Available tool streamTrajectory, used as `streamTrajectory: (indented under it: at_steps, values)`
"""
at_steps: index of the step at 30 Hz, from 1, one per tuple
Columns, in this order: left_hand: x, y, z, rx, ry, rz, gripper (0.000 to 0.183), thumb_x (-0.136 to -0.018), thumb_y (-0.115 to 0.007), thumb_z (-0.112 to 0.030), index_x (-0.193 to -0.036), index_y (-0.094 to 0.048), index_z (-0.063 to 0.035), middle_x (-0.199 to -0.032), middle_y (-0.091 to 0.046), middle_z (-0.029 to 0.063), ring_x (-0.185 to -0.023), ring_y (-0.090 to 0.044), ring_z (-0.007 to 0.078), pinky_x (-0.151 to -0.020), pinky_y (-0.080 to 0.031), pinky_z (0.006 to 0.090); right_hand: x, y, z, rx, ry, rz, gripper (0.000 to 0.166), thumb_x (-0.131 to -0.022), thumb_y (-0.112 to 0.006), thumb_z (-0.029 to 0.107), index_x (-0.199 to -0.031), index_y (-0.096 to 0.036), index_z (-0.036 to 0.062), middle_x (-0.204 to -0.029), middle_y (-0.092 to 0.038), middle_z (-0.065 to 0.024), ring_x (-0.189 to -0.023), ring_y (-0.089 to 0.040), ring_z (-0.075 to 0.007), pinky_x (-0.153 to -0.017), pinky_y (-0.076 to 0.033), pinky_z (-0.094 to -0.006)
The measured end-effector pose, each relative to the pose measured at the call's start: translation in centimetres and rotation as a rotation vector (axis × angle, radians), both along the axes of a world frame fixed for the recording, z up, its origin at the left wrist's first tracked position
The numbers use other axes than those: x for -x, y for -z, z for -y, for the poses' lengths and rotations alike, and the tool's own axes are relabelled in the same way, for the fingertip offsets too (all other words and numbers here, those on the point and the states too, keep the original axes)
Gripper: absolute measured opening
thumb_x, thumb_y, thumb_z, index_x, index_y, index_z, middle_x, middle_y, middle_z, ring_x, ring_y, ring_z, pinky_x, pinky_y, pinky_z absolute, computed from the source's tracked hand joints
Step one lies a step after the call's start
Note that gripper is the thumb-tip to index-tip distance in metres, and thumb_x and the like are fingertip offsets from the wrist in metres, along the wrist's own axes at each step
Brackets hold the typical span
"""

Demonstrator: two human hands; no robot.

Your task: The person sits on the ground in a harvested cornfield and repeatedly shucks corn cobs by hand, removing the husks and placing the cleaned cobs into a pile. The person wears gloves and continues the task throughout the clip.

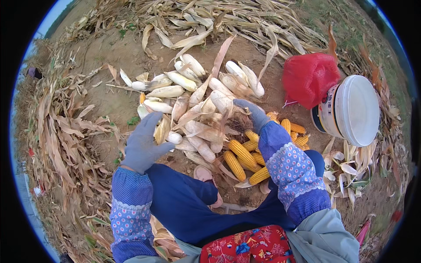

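My left hand (143, 144), in a grey glove, is held over the left edge of a pile of corn ears in pale husks (197, 128). Its fingers and thumb are apart, with nothing in them. My right hand (253, 113), also gloved, reaches to the pile's right side, its fingertips at a husked-over ear (222, 100). Its thumb is hidden, so whether it grips that ear does not show. Dark dried silk (238, 121) lies just below it. Bare yellow corn cobs (241, 153) are heaped between the pile and my right forearm, which partly covers them.
To the right, a white plastic bucket (360, 110) bearing writing leans beside a red mesh sack (310, 79). Dry stalks and leaves (250, 19) lie across the back and along the left (62, 131). Loose husks (348, 167) are scattered at right. My pink shoe (205, 176) is near the pile.
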State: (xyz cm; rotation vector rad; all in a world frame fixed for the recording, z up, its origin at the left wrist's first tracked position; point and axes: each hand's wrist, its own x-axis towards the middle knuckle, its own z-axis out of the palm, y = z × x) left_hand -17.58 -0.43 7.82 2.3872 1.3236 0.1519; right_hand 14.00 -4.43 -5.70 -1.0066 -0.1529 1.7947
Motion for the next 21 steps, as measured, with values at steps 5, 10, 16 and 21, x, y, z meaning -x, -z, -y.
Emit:
streamTrajectory:
  at_steps: [5, 10, 16, 21]
  values:
    - [-12.4, 3.8, 1.4, -0.289, 0.408, 0.054, 0.092, -0.058, -0.08, -0.03, -0.136, -0.034, -0.0132, -0.139, -0.034, 0.0125, -0.122, -0.04, 0.032, -0.103, -0.031, 0.041, -0.4, -0.3, 0.6, -0.604, -0.314, 0.274, 0.035, -0.087, -0.056, 0.016, -0.12, -0.052, 0.0033, -0.112, -0.059, -0.0125, -0.097, -0.061, -0.0194, -0.084, -0.051, -0.0315]
    - [-15.6, 7.9, 0.3, -0.25, 0.426, 0.384, 0.08, -0.062, -0.078, -0.031, -0.131, -0.042, -0.0118, -0.128, -0.049, 0.0112, -0.114, -0.05, 0.0267, -0.095, -0.04, 0.036, -0.7, -2.3, 2.4, -0.278, -0.09, -0.097, 0.042, -0.093, -0.05, 0.033, -0.123, -0.047, 0.0032, -0.118, -0.056, -0.0118, -0.105, -0.058, -0.0217, -0.091, -0.048, -0.0341]
    - [-15.6, 9.2, -1.7, 0.023, -0.069, 0.465, 0.056, -0.066, -0.075, -0.05, -0.093, -0.064, -0.0016, -0.084, -0.066, 0.0178, -0.075, -0.063, 0.0307, -0.067, -0.05, 0.0349, -2.4, -4.7, 1.5, -0.255, -0.279, 0.396, 0.062, -0.082, -0.059, 0.052, -0.114, -0.052, 0.0004, -0.08, -0.059, -0.0078, -0.071, -0.061, -0.0191, -0.062, -0.051, -0.0334]
    - [-14.6, 5.0, -1.8, 0.237, -0.308, 0.693, 0.043, -0.072, -0.074, -0.039, -0.087, -0.068, 0.001, -0.074, -0.066, 0.0099, -0.067, -0.062, 0.0186, -0.065, -0.048, 0.0333, -2.5, -4.0, 2.4, -0.526, -0.421, 1.22, 0.086, -0.067, -0.075, 0.045, -0.131, -0.04, -0.0002, -0.127, -0.046, -0.0191, -0.119, -0.045, -0.0275, -0.101, -0.035, -0.0342]
